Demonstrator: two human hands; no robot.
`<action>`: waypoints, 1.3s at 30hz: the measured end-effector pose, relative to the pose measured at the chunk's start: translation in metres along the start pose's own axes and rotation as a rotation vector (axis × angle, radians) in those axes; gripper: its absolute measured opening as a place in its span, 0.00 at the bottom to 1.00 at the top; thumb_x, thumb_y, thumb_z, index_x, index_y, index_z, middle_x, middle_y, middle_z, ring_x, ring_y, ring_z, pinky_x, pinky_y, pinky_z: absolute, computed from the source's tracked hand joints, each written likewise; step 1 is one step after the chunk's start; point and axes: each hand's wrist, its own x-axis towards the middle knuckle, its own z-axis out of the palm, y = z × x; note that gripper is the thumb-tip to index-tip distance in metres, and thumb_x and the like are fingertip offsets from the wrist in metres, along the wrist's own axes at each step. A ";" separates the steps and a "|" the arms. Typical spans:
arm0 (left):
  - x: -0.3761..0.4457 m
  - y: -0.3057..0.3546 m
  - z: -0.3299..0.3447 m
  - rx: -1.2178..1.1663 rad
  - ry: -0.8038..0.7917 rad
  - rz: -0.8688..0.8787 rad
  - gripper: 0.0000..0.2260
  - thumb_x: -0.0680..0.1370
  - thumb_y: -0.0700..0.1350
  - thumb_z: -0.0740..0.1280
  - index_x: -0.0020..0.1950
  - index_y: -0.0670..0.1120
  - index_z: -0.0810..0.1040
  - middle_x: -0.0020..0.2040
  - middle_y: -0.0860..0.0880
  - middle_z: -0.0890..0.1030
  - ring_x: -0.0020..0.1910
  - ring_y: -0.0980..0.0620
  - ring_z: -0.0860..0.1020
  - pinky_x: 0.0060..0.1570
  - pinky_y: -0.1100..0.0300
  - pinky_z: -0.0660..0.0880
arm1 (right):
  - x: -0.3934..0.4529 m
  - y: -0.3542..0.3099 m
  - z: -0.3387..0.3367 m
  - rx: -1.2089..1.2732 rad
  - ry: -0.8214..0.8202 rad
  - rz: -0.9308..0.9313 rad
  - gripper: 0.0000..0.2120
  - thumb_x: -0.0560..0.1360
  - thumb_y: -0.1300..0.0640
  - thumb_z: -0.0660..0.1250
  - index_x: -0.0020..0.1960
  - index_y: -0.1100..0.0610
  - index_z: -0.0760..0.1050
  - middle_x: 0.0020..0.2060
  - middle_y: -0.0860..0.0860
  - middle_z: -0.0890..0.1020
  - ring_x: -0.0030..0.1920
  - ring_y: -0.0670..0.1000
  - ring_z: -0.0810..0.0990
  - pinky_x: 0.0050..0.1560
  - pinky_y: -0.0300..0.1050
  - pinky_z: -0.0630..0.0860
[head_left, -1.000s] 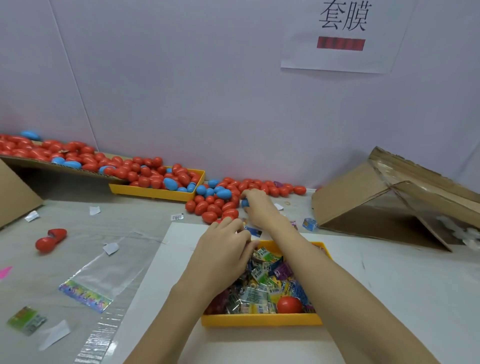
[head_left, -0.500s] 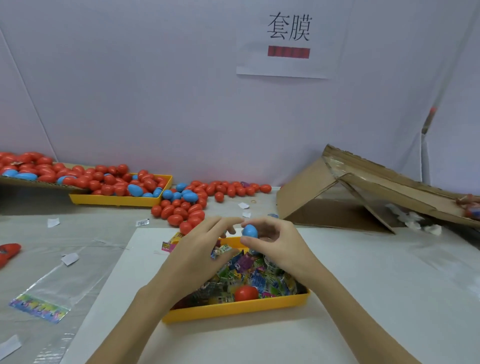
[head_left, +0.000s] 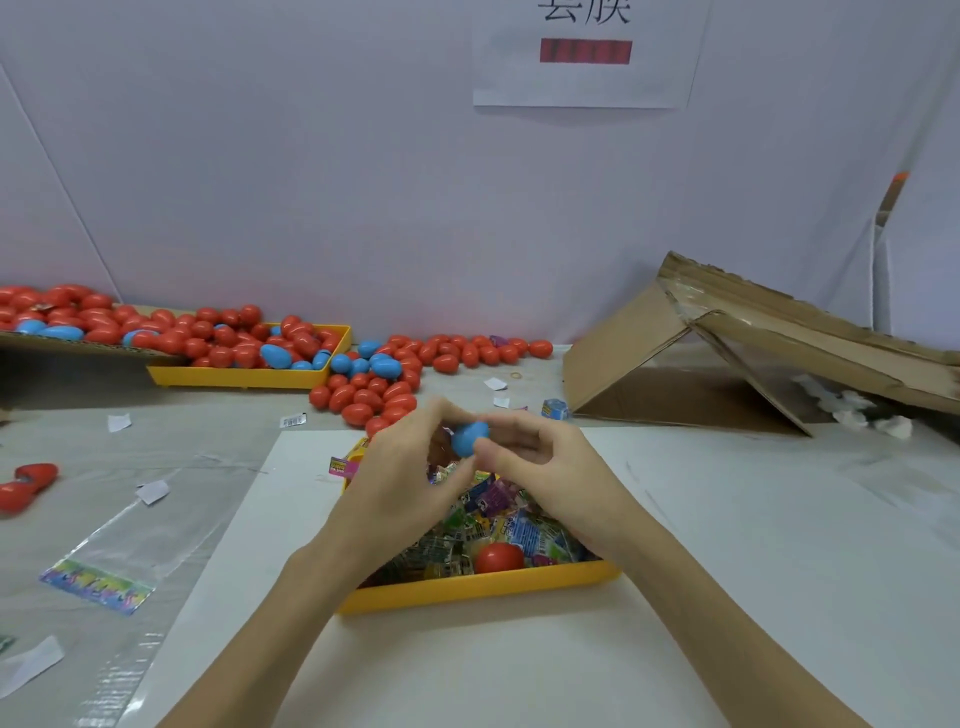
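Above the near yellow tray (head_left: 467, 590), centre of the surface: both hands meet on one blue egg (head_left: 470, 438). The right hand (head_left: 550, 467) pinches its right end betw. thumb and curled fingers; the left hand (head_left: 400, 478) grips the other end w. curled fingertips. The egg is held clear of the tray, not touching the contents. Tray contents: small printed packets (head_left: 524, 530) and one red egg (head_left: 498, 558) near the front wall. The tray stands on a white sheet (head_left: 467, 665), which covers the mid and right part of the surface.

Rear left: a second yellow tray (head_left: 234, 378) heaped w. red and blue eggs; more lie on a cardboard sheet (head_left: 62, 343) beside it, and a loose heap (head_left: 384, 384) spills along the wall's foot. Rear right: a collapsed cardboard box (head_left: 727, 353). Left: a clear bag (head_left: 119, 551) w. coloured header, paper scraps, and an opened red egg (head_left: 26, 486).

Room: plain pale wall (head_left: 311, 182), close behind; a paper sign (head_left: 587, 57) w. a red bar is fixed to it, top cut off.
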 end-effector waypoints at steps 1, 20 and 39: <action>0.001 0.000 -0.002 -0.132 0.034 -0.120 0.12 0.77 0.40 0.75 0.58 0.47 0.78 0.48 0.56 0.84 0.47 0.57 0.83 0.47 0.63 0.81 | 0.000 -0.001 -0.003 0.073 -0.011 0.011 0.13 0.81 0.55 0.70 0.64 0.55 0.81 0.54 0.49 0.88 0.57 0.49 0.86 0.59 0.39 0.80; 0.011 -0.002 -0.012 -1.059 0.046 -0.705 0.14 0.82 0.37 0.67 0.67 0.45 0.76 0.56 0.37 0.85 0.53 0.38 0.86 0.49 0.56 0.83 | 0.000 0.009 -0.007 -0.954 -0.055 -0.053 0.10 0.77 0.51 0.75 0.57 0.50 0.81 0.43 0.42 0.84 0.52 0.44 0.69 0.55 0.43 0.68; 0.015 0.008 -0.001 -1.027 -0.067 -0.759 0.13 0.84 0.45 0.57 0.49 0.43 0.80 0.36 0.46 0.68 0.24 0.50 0.64 0.25 0.60 0.55 | -0.002 -0.006 -0.013 -0.047 0.038 0.099 0.13 0.85 0.57 0.62 0.50 0.61 0.82 0.39 0.53 0.85 0.38 0.50 0.84 0.37 0.38 0.78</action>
